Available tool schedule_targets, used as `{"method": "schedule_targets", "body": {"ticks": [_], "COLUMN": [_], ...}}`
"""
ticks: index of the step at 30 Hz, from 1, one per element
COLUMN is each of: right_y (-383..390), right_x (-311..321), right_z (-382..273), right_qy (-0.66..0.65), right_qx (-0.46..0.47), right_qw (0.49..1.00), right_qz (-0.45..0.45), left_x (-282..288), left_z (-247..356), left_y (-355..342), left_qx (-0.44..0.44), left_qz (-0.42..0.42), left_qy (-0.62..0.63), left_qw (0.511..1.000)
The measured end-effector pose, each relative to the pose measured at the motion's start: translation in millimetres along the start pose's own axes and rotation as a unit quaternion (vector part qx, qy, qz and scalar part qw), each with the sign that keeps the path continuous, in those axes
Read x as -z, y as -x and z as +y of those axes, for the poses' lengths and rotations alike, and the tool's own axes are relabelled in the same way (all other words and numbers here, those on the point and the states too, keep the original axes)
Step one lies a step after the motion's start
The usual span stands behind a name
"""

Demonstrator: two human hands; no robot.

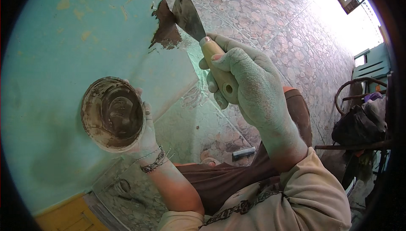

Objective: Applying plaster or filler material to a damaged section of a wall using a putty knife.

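Head view: the right hand (256,81) grips a putty knife (210,50) (blade (188,15) beside a brown wall patch (166,30)), while the left hand (146,140), well apart, clasps a smeared bowl (94,125).

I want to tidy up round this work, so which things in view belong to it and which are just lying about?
In the job:
scraper, in the right grip
bowl with brown paste, in the left grip
turquoise wall with its brown patch

Apparently lying about:
dark bag on the chair
small block on the floor, use unclear
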State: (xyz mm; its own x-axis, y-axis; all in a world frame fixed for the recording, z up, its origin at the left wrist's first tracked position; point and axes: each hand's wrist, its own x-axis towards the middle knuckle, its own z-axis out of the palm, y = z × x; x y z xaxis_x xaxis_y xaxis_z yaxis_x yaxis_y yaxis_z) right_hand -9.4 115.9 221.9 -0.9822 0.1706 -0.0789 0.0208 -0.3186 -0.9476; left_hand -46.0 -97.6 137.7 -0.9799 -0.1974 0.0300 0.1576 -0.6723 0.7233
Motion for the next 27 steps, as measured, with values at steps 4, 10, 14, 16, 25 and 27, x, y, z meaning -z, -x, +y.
{"method": "schedule_targets", "body": {"ticks": [4,10,14,16,25,27], "right_y": [3.1,11.4,14.6,18.0,11.0,3.5], "right_x": [-5.8,-13.5,-18.0,-19.3,11.1,22.9], "right_z": [-6.2,-9.5,-8.5,-9.5,35.0,46.6], "right_qy": [-0.003,-0.058,-0.083,-0.101,-0.283,-0.287], "right_qx": [0.017,0.009,0.017,0.032,0.042,0.048], "right_qw": [1.0,0.998,0.996,0.994,0.958,0.955], "right_qz": [0.009,0.024,0.013,0.029,-0.034,-0.067], "left_x": [7.8,6.2,10.6,9.4,-4.9,-2.9], "left_z": [3.9,6.2,8.5,8.4,5.2,3.7], "left_y": [-1.2,1.1,2.8,3.4,3.8,4.8], "left_qx": [0.004,0.063,0.06,0.056,0.038,0.041], "left_qz": [-0.021,-0.008,-0.025,-0.025,0.032,0.011], "left_qy": [0.012,0.159,0.175,0.178,0.179,0.193], "left_qw": [1.0,0.985,0.982,0.982,0.983,0.98]}}
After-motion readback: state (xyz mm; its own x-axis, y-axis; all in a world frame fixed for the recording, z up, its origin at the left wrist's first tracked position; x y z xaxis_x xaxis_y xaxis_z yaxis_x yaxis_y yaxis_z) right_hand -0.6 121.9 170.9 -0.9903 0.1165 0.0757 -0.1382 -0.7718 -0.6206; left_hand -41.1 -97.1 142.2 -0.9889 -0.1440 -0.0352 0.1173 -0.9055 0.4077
